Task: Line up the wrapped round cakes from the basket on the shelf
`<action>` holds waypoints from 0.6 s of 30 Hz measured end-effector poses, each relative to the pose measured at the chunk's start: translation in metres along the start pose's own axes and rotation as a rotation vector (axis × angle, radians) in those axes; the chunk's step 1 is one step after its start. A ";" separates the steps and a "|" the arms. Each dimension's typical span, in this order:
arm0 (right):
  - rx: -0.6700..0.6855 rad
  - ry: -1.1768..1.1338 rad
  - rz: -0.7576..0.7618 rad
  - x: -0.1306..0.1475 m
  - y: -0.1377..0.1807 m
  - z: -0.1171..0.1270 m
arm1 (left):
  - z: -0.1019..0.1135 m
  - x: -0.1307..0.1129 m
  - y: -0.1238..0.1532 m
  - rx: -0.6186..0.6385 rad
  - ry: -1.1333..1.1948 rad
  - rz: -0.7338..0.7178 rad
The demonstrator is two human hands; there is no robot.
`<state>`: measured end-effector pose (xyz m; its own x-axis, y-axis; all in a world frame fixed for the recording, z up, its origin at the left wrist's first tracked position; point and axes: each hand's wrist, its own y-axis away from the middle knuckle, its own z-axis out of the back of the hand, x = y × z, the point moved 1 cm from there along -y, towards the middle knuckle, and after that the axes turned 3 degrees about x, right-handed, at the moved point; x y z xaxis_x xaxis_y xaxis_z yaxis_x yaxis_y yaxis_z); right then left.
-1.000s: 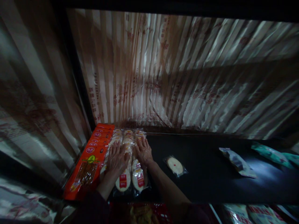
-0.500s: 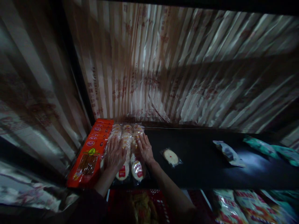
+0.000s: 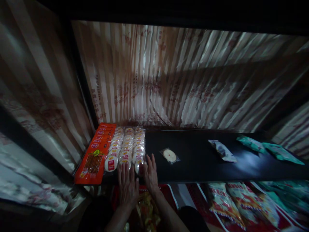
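Overlapping rows of round, pale, clear-wrapped crackers (image 3: 126, 146) lie on a black shelf (image 3: 193, 170). My left hand (image 3: 128, 186) is open, with its fingertips over the front end of the middle row. Just right of it, my right hand (image 3: 151, 175) is open and upright along the right row's front corner. Neither hand grips a pack. Left of the rows lie overlapping orange packets (image 3: 91, 162) with brown sticks showing through a window. A single wrapped cracker (image 3: 169, 155) lies apart to the right of my hands.
Farther right on the shelf are a whitish packet (image 3: 222, 150) and two green packets (image 3: 252, 144). Below the front edge, a red basket (image 3: 171, 196) holds yellowish packs, and several snack bags (image 3: 225, 203) lie to its right. Striped sheeting (image 3: 164, 77) backs the shelf; a dark post (image 3: 80, 74) stands left.
Both my hands have slid back toward the shelf's front edge, uncovering the cracker rows, which now look more even. The camera view has shifted slightly.
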<state>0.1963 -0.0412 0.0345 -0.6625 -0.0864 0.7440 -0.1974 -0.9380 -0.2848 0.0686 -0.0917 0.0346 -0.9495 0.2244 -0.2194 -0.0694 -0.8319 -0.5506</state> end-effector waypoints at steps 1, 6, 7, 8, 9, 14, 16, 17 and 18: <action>0.005 -0.002 -0.012 0.000 0.003 0.000 | -0.002 -0.002 0.001 0.009 0.002 -0.006; 0.035 -0.004 -0.010 0.000 0.015 0.000 | -0.005 -0.007 -0.005 0.005 -0.030 -0.024; 0.041 -0.001 -0.006 0.000 0.016 0.000 | -0.004 -0.007 -0.007 -0.002 -0.036 -0.024; 0.046 0.002 -0.002 -0.001 0.016 -0.002 | -0.005 -0.008 -0.011 -0.010 -0.039 -0.023; 0.048 0.004 0.007 -0.002 0.015 -0.003 | -0.005 -0.007 -0.014 -0.017 -0.041 -0.022; 0.009 -0.044 0.102 -0.010 0.005 -0.016 | -0.012 -0.002 -0.030 -0.046 -0.036 0.011; -0.016 -0.060 0.140 -0.013 0.002 -0.021 | -0.015 0.001 -0.033 -0.058 -0.037 0.024; -0.026 -0.060 0.150 -0.014 0.001 -0.023 | -0.016 0.002 -0.033 -0.066 -0.038 0.024; -0.035 -0.055 0.155 -0.015 0.001 -0.024 | -0.017 0.003 -0.032 -0.075 -0.040 0.020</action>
<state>0.1889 -0.0330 0.0087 -0.6465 -0.2487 0.7212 -0.1215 -0.8997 -0.4192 0.0736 -0.0559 0.0383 -0.9621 0.1861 -0.1991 -0.0285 -0.7952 -0.6056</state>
